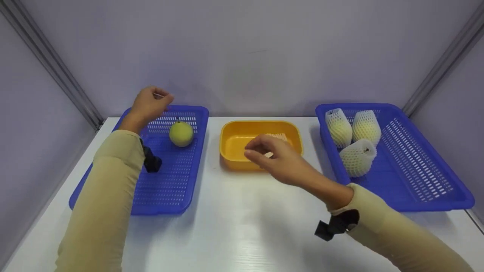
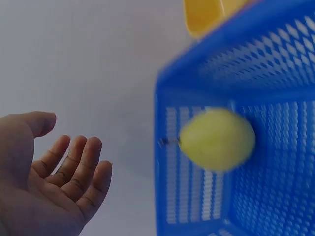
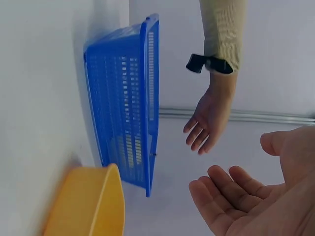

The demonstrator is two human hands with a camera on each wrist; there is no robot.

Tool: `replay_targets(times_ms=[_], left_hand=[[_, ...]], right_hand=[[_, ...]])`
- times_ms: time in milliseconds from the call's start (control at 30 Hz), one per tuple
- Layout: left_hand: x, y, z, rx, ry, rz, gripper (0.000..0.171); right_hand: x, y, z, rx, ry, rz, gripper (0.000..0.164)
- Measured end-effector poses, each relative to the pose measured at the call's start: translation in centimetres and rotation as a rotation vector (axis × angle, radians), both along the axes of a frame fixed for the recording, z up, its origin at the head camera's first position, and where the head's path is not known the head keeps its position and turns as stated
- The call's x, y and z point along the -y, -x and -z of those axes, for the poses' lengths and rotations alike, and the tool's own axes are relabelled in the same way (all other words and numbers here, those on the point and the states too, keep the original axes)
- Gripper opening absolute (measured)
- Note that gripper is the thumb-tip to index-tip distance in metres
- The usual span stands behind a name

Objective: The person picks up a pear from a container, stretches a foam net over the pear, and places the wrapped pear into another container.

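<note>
A bare yellow-green pear [image 1: 181, 133], stem up, sits near the back of the left blue basket [image 1: 162, 209]. My left hand [image 1: 149, 102] hovers over the back left part of that basket, apart from the pear. In the left wrist view its fingers are loosely bent and the palm holds nothing. In front of the yellow bin [image 1: 230, 164] and partly covering it, my right hand [image 1: 278, 158] hangs in the air with thumb and fingers apart, nothing between them. White foam netting [image 1: 279, 136] shows inside the bin, partly hidden by the hand.
Three pears in white foam nets, including the nearest netted pear [image 1: 358, 158], lie along the left side of the right blue basket [image 1: 435, 206]. The white table [image 1: 234, 226] carries both baskets and the bin. Grey panels [image 1: 257, 56] enclose its back and sides.
</note>
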State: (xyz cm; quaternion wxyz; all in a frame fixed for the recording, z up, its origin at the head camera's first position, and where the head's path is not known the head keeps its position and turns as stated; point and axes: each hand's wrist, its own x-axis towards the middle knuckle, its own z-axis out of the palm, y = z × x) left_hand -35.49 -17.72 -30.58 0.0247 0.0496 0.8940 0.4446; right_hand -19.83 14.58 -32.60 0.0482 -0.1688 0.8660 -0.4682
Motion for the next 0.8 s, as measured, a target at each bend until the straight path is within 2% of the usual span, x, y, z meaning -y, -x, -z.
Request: replay_targets(times_ms=[100, 200, 433, 600, 800], left_hand=[[1.5, 0.5, 1.5, 0.013, 0.025, -0.009, 0.058], [2.6, 0.7, 3.1, 0.050, -0.002, -0.027, 0.063], [2.9, 1.4, 6.4, 0.133, -0.055, -0.032, 0.076], [2.6, 2.1, 8.3, 0.167, -0.077, -0.018, 0.078], [1.8, 2.7, 9.7, 0.244, -0.060, 0.020, 0.081]], right_hand=[[1.9, -0.2, 1.4, 0.089, 0.063, -0.050, 0.026], [3.7, -0.2, 3.4, 0.184, 0.139, -0.108, 0.027], [7.5, -0.8, 8.0, 0.394, 0.184, -0.165, 0.034], [9.7, -1.7, 9.4, 0.490, 0.228, -0.195, 0.033], [11.6, -2.5, 10.3, 0.546, 0.315, -0.255, 0.034]])
